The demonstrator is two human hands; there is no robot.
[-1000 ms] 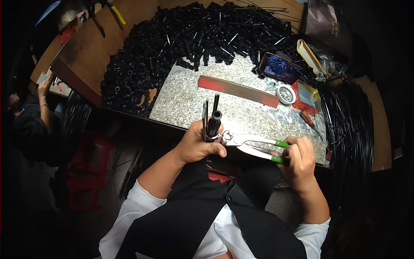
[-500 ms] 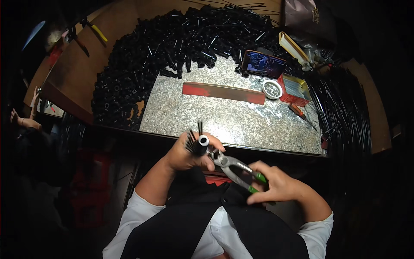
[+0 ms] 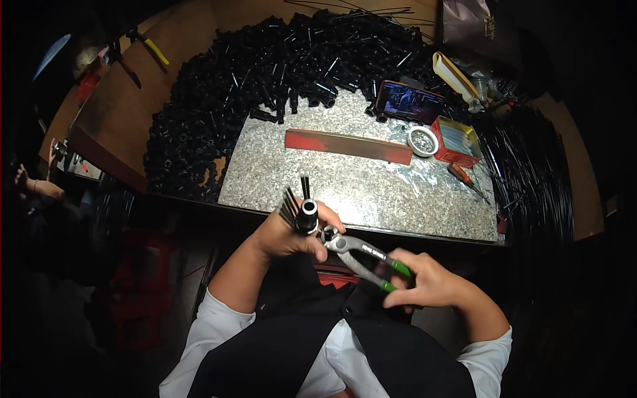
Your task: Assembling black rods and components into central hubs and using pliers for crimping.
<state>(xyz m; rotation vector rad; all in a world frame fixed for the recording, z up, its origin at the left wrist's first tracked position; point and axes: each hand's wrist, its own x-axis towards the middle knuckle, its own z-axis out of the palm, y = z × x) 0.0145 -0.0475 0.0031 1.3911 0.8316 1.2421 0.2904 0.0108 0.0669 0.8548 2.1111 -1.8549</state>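
Note:
My left hand (image 3: 279,233) is wrapped round a black tubular part (image 3: 307,217) with a pale ring at its open end. Several thin black rods (image 3: 289,205) stick up beside the tube. In my right hand (image 3: 424,280) are the green handles of metal pincers (image 3: 358,255). The pincers' jaws meet the tube's lower right side, close to my left thumb; what they bite on is too small to make out. Both hands are in front of my body, just short of the worktop's near edge.
Black tubular parts (image 3: 265,73) are heaped behind the speckled worktop (image 3: 318,176). On it lies a red bar (image 3: 348,147), near a white cup (image 3: 423,141), a red box (image 3: 458,142), a phone (image 3: 410,101) and an orange-handled screwdriver (image 3: 468,181). Thin black rods (image 3: 534,179) lie right.
The tube in my left hand has shifted slightly left and down. The pincers stay at its side, their handles slightly closer together. The whole view has moved a little.

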